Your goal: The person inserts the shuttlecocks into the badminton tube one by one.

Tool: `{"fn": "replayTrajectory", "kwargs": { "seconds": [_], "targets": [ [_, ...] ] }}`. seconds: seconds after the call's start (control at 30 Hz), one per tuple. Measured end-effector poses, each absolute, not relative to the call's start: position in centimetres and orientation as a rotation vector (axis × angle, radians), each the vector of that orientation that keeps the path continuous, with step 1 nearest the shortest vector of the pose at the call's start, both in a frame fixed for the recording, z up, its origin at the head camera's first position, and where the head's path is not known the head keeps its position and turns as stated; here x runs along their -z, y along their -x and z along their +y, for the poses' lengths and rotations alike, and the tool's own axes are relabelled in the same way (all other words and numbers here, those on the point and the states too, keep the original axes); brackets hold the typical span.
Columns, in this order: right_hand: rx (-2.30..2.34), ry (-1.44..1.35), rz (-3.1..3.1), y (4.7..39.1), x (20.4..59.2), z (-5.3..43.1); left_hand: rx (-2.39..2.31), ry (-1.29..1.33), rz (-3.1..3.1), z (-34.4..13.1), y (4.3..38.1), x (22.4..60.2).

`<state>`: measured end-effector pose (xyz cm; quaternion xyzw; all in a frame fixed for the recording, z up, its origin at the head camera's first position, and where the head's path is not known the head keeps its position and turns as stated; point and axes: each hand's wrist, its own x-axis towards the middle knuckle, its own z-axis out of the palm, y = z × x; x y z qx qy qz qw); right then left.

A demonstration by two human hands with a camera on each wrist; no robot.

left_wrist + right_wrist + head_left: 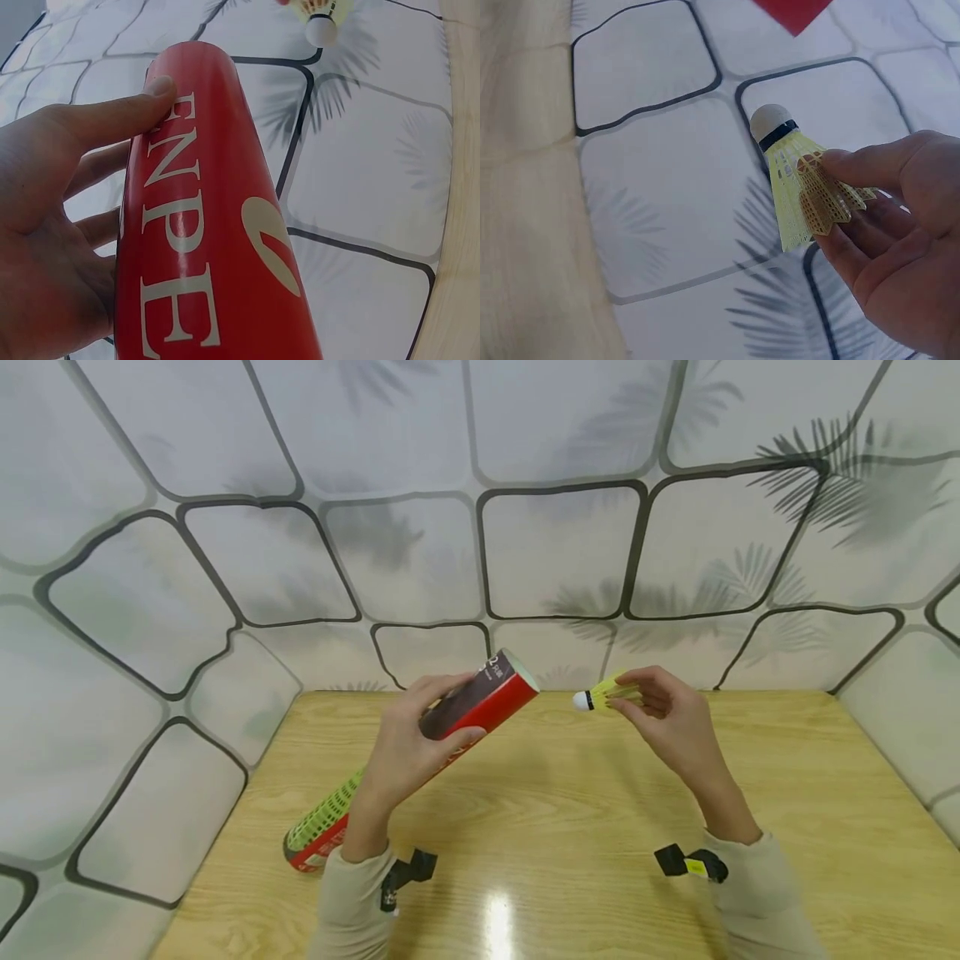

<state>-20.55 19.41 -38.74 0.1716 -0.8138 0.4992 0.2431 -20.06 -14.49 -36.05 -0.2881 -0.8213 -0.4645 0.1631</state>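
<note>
My left hand [412, 735] grips a red and dark shuttlecock tube [491, 702] near its upper end. The tube slants up to the right, its open mouth facing my right hand; its lower end, with a green net pattern, is at the lower left. Large pale letters run along its red side in the left wrist view. My right hand [671, 718] pinches a yellow shuttlecock [802, 180] by its skirt, between thumb and fingers. The white cork with a black band points left toward the tube mouth, a short gap apart. The tube's inside is hidden.
Below the hands is a wooden table [555, 827]. Pale panels with dark stone-like outlines and leaf prints form the back wall [562, 552] and the sides. A dark strap device [408, 877] sits on the left wrist, another [690, 864] on the right.
</note>
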Motion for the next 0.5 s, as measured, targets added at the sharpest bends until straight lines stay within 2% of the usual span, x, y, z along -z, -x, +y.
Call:
{"fn": "replayTrajectory", "kwargs": {
  "seconds": [0.5],
  "targets": [
    [-1.378,-0.534,-2.005,16.7,35.1,20.4,1.268,0.935,-2.317,-12.9,19.6,36.1]
  ]
}}
